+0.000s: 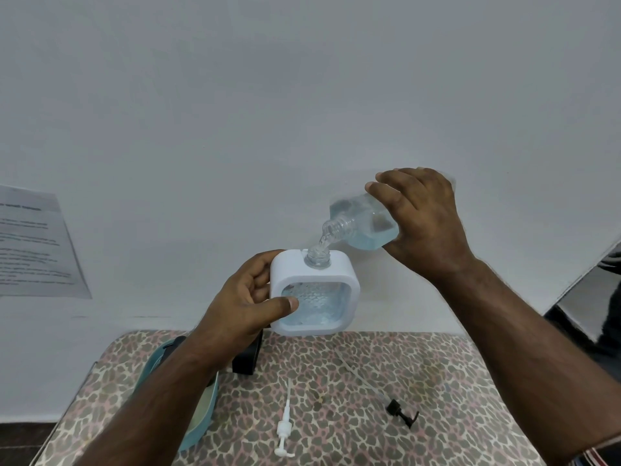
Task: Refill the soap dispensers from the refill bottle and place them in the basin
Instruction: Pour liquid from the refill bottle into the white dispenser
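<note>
1. The person's left hand (250, 297) is gripping the white square soap dispenser (314, 292) by its left side, thumb lying across the front, holding it upright above the far edge of the table (420, 381).
2. The right hand (423, 223) is clasping the clear refill bottle (361, 227), tilting its neck down and left just over the dispenser's open neck.
3. Pale blue liquid is streaming from bottle to dispenser, and is pooling inside the dispenser's clear window.
4. A white pump (285, 428) and a black pump (401, 412) are lying on the leopard-print cloth.
5. A teal basin (198, 428) is sitting at the table's left, partly under the left forearm.
6. A black object (247, 359) is standing behind that hand, mostly hidden.
</note>
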`<state>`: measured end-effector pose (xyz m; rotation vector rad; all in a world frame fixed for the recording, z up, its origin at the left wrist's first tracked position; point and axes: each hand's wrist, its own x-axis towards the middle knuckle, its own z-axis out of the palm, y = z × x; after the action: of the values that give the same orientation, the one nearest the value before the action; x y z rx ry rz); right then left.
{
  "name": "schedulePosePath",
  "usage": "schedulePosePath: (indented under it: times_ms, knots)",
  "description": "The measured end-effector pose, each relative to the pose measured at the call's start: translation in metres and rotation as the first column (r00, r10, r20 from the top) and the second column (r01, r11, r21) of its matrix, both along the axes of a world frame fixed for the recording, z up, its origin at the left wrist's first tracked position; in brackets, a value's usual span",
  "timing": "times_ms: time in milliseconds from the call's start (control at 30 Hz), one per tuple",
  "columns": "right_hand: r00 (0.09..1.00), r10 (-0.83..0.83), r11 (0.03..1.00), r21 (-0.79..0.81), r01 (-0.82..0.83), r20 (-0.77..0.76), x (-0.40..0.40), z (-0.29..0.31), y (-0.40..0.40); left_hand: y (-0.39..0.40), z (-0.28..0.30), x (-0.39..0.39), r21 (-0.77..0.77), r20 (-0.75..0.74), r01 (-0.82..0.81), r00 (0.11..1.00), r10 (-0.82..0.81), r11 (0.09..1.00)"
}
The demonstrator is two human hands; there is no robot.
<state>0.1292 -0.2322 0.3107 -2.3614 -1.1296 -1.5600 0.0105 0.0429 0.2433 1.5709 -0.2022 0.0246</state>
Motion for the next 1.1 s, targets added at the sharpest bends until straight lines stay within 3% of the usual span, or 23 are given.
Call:
schedulePosePath:
  times_ms: [1100]
  knots:
    - [1.000,0.014,1.000,0.000,-0.014,0.023,0.0020,0.0031,-0.0001,-0.0014,0.0011,0.0000,-0.008,0.011,0.000,1.000,0.000,1.000]
